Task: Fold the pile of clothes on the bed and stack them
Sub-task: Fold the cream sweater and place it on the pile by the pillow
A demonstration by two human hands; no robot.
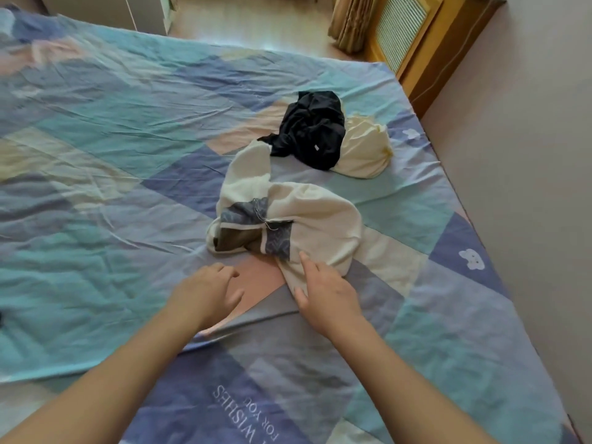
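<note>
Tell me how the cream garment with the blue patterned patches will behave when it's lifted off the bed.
The cream garment lies crumpled in soft folds, so it will probably hang limp and unfurl. It looks thick and knitted, so likely weightier than the black garment. One end runs under that black piece, which may drag along. The right hand touches its near edge.

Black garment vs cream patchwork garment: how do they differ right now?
The black garment is plain dark, lies far from both hands and rests partly on a pale yellow garment. The cream patchwork garment has blue and brown panels, lies nearer, and the right hand touches it. Both are crumpled, unfolded.
</note>
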